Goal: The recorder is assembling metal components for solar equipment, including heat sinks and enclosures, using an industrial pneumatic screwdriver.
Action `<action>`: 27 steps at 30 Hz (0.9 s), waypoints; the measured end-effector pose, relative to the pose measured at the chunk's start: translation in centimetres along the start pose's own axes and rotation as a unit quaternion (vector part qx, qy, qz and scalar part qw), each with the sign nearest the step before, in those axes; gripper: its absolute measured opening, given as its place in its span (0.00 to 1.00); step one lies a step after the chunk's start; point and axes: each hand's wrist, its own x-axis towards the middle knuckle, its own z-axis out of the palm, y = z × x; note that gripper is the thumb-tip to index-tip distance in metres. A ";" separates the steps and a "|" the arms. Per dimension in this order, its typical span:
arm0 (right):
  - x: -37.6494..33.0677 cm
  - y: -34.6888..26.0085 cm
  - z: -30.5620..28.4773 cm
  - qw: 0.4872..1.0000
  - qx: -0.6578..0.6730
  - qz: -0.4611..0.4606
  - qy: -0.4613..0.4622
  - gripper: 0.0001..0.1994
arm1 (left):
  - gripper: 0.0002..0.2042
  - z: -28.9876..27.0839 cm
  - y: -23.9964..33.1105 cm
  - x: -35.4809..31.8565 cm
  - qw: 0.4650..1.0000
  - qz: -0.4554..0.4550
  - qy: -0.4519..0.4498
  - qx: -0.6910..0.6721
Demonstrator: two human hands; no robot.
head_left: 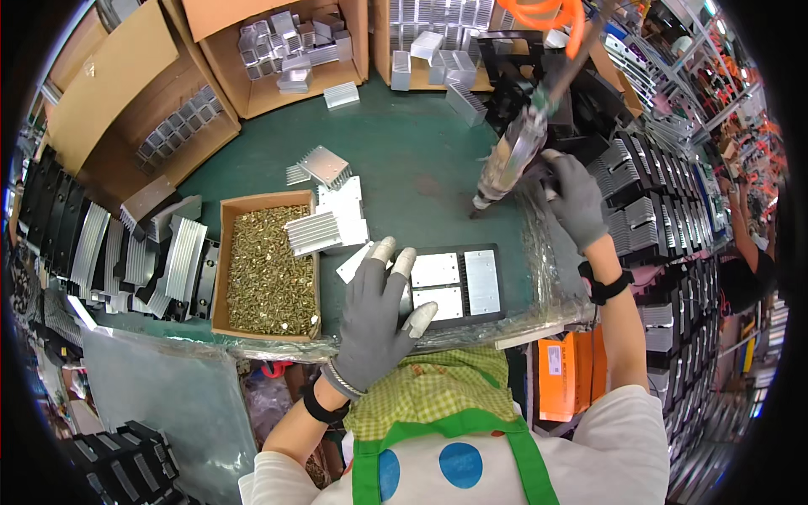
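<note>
My left hand (374,307), in a grey glove with pale fingertip covers, rests over the left side of a black frame (484,318) with its fingers stretched out and apart. Flat silver plates (435,269) with small holes lie in that frame, beside a longer silver plate (482,282). Part of the frame is hidden under the hand. My right hand (576,198), gloved in grey, is just right of a hanging power screwdriver (512,156), fingers apart and seemingly not around it. The screwdriver is tilted and blurred, its tip low over the green tabletop.
An open box of small brass-coloured screws (269,269) stands left. Finned heat sinks (313,233) and plates are piled beside it. Cardboard boxes (244,101) of heat sinks line the back. Black-and-silver assemblies are stacked left (139,252) and right (648,202). An orange hose (547,13) hangs above.
</note>
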 end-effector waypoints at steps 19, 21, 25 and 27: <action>-11.6 -13.9 -4.7 0.861 0.460 0.207 0.068 0.37 | 0.38 1.1 0.3 2.3 0.930 -0.153 -0.041 -0.331; -10.8 -13.1 -4.9 0.937 0.309 0.159 -0.034 0.32 | 0.36 1.3 0.2 2.7 0.954 -0.155 -0.087 -0.240; -9.2 -12.5 -4.0 0.931 0.303 0.167 -0.117 0.25 | 0.31 1.5 0.6 3.4 0.983 -0.130 -0.087 -0.095; -8.6 -12.2 -3.5 0.934 0.312 0.140 -0.099 0.24 | 0.29 1.4 0.4 3.5 0.993 -0.100 -0.064 -0.008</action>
